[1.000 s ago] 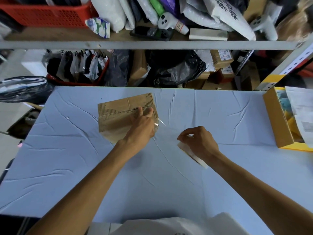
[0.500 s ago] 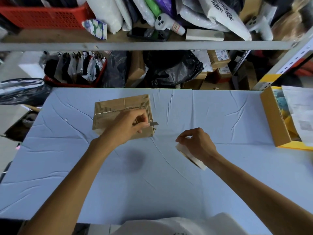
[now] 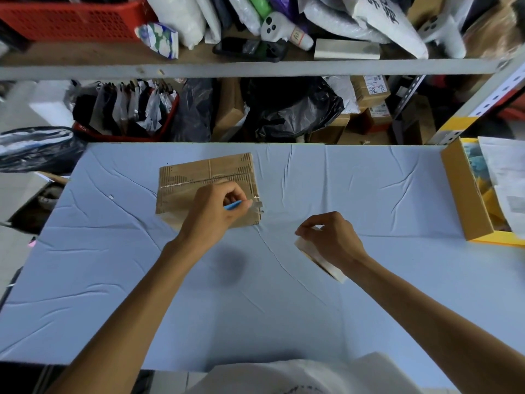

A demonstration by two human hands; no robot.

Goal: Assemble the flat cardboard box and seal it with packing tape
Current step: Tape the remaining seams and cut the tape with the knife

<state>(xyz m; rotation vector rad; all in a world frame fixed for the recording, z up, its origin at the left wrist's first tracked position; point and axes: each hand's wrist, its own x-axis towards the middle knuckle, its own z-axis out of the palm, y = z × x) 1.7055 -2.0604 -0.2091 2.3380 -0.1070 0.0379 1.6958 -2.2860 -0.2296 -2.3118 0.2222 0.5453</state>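
Observation:
A small brown cardboard box (image 3: 199,177) stands assembled on the blue table cloth (image 3: 255,294), with clear tape shining along its top seam. My left hand (image 3: 213,214) rests over the box's near right corner and grips a blue-handled cutter (image 3: 235,205) whose metal blade pokes out past the box's right edge. My right hand (image 3: 332,240) hovers over the cloth to the right of the box and holds a roll of packing tape (image 3: 321,258) on edge. Whether a strip of tape still runs from roll to box is not visible.
An open yellow carton (image 3: 466,200) holding papers sits at the table's right edge. Behind the table a metal shelf (image 3: 255,69) carries bags, a red basket (image 3: 65,18) and parcels. Black bags and boxes fill the floor beyond the far edge.
The left hand slid from the box top toward its near right corner and now shows the blue cutter with the blade out. The right hand with the roll stayed almost in place.

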